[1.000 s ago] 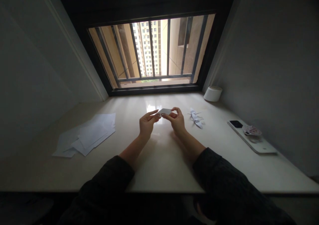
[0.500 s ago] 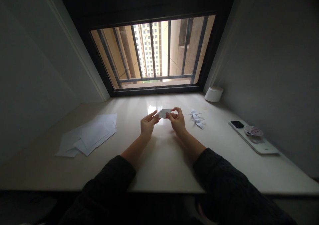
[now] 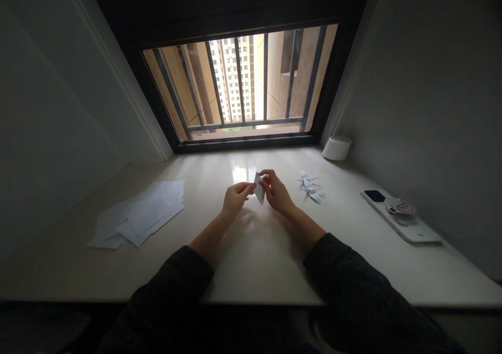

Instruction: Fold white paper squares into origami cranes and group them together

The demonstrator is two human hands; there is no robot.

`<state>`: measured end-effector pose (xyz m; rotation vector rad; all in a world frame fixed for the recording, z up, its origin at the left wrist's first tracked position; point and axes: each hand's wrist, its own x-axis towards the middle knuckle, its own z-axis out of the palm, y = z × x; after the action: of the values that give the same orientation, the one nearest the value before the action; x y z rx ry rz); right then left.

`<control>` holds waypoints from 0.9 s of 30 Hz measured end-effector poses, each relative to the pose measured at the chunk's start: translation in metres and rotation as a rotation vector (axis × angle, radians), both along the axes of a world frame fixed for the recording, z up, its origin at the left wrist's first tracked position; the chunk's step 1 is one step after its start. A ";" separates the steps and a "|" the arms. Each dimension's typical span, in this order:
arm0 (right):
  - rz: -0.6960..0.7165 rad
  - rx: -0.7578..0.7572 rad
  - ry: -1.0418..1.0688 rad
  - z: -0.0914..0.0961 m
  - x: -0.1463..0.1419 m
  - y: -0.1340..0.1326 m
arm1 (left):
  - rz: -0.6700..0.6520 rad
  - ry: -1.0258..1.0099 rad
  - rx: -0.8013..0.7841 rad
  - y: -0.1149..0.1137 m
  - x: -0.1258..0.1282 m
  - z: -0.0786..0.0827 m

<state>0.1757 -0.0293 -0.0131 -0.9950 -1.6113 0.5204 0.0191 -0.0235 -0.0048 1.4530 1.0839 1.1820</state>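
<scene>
Both hands meet above the middle of a pale desk. Between them is a small folded piece of white paper, standing on edge and tilted. My left hand pinches its left side with thumb and fingers. My right hand pinches its upper right edge, fingers curled. The paper is held a little above the desk surface. Dark sleeves cover both forearms.
A loose pile of white paper sheets lies at the left. A small folded paper figure rests right of my hands. A white phone with a round sticker grip lies at the right. A white round container stands by the barred window.
The folded paper was held flat and wide between my hands; now it is turned upright and narrow, and my hands have come closer together.
</scene>
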 end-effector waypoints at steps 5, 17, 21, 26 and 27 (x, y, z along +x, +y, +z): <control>-0.001 -0.037 0.118 0.000 -0.006 0.000 | 0.071 -0.083 -0.028 -0.001 0.000 0.002; 0.021 -0.066 0.222 -0.003 -0.007 0.005 | 0.033 -0.243 0.062 -0.006 0.005 0.000; 0.076 -0.115 0.227 0.000 -0.004 0.005 | -0.035 -0.199 0.149 -0.004 0.004 0.001; 0.098 -0.106 0.187 0.003 -0.002 0.002 | -0.014 -0.182 0.148 0.000 0.001 0.000; 0.100 -0.106 0.193 0.003 -0.001 0.002 | -0.018 -0.189 0.150 0.000 0.001 0.001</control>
<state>0.1744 -0.0271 -0.0101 -0.9156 -1.4775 0.7533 0.0203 -0.0232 -0.0041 1.4278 0.8667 1.3821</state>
